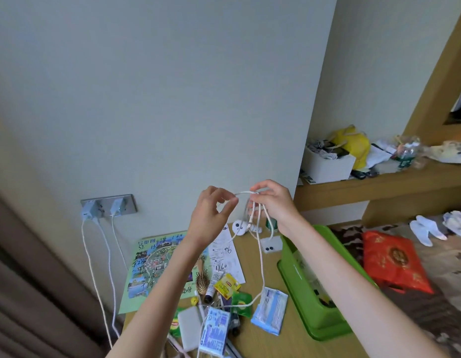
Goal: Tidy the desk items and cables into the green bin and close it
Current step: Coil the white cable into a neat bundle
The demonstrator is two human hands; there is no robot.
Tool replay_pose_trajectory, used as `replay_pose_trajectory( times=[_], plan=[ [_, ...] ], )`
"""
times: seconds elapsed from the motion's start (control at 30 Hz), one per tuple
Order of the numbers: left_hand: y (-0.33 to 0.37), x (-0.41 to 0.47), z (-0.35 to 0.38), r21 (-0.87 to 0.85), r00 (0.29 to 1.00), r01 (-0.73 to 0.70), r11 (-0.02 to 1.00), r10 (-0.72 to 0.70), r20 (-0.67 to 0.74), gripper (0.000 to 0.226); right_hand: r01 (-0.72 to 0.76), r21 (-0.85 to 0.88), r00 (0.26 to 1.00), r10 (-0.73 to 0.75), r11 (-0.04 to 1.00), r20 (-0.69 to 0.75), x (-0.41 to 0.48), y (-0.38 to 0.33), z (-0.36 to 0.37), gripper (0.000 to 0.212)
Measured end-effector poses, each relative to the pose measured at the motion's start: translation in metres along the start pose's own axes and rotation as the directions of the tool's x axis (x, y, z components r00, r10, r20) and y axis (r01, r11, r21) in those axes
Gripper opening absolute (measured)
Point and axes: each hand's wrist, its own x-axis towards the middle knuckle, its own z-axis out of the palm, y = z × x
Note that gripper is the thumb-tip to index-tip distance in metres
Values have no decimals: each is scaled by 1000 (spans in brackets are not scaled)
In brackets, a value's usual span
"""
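Observation:
Both my hands are raised above the wooden desk (pixel 265 339). My right hand (pixel 274 202) grips several loops of a white braided cable (pixel 260 244) that hang down from it. My left hand (pixel 211 213) pinches the cable's top strand between thumb and fingers. One strand trails down to the clutter on the desk. The green bin (pixel 309 306) stands open at the desk's right side, under my right forearm. Loose items lie on the desk: a hairbrush (pixel 201 280), a yellow tea packet (pixel 227 285), a white power bank (pixel 190 326), blue-white packets (pixel 270 310).
A wall socket (pixel 108 205) at left holds two white chargers with cables hanging down beside a curtain. A green map sheet (pixel 152 270) and a receipt (pixel 228 257) lie flat. A shelf at right carries a white box (pixel 327 165) and a yellow bag. A red bag (pixel 392 262) lies on the floor.

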Motion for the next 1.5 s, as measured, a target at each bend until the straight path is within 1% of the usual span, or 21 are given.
replay_pose_trajectory(
  times=[0.07,0.13,0.17,0.23,0.3,0.37,0.47,0.57,0.73,0.83,0.9,0.97,1.0,1.03,1.1,1.13,1.17,1.2,1.27,1.4,1.5],
  plan=[
    [8,2,-3,42,993,66,997,-70,94,32,-20,48,1000,21,999,-20,0,1,5,15],
    [12,2,-1,45,951,137,990,-144,272,46,-23,65,999,26,998,-47,0,7,9,15],
    [14,2,1,37,921,164,986,-166,352,48,-21,79,998,26,997,-61,0,10,10,15],
    [13,0,7,-12,889,199,980,-175,423,40,-25,119,996,35,993,-78,0,18,11,15],
    [10,-1,12,-62,886,223,973,-176,428,32,-40,155,995,54,987,-86,0,25,11,14],
    [6,-2,14,-52,868,249,967,-198,456,27,-28,119,995,40,993,-96,1,33,10,13],
    [-4,-2,13,26,856,243,970,-227,464,23,5,-82,993,-15,997,-115,3,45,4,15],
    [-13,1,6,46,899,176,983,-180,399,22,8,-244,995,-33,970,-97,9,63,-12,19],
    [-11,9,-11,-29,934,106,994,-90,345,24,-52,-471,999,53,881,-10,11,103,-41,17],
    [-5,14,-16,-75,937,87,993,-56,345,24,-94,-608,983,172,789,71,8,126,-49,16],
    [-3,15,-18,-102,931,86,991,-43,362,24,-64,-746,971,213,663,105,6,136,-52,20],
    [-3,13,-18,-129,919,92,987,-34,393,25,-10,-874,983,163,486,79,4,140,-50,21],
    [-3,12,-17,-144,911,100,984,-32,411,25,7,-892,991,114,451,65,4,140,-47,23],
    [-2,11,-16,-160,904,111,981,-32,427,26,23,-872,994,81,488,71,5,138,-44,28],
    [-1,7,-13,-193,896,131,972,-33,442,27,15,-676,983,115,737,146,7,128,-36,41],
    [0,6,-12,-219,896,142,965,-31,442,27,-5,-549,964,150,836,220,8,121,-32,42],
    [1,5,-11,-252,898,155,955,-30,438,26,-24,-452,938,176,892,299,7,115,-29,37],
    [3,4,-11,-286,902,173,943,-35,430,26,-34,-385,917,182,922,355,6,112,-28,29],
    [4,4,-12,-347,917,222,911,-75,392,24,-31,-319,911,158,947,381,3,109,-26,13],
    [-6,4,-17,-340,937,322,884,-247,245,23,20,-274,951,67,962,303,-2,104,-32,18],
    [-16,0,-19,-257,911,390,884,-331,246,23,60,-179,974,-18,982,224,-3,91,-31,18]
  ],
)
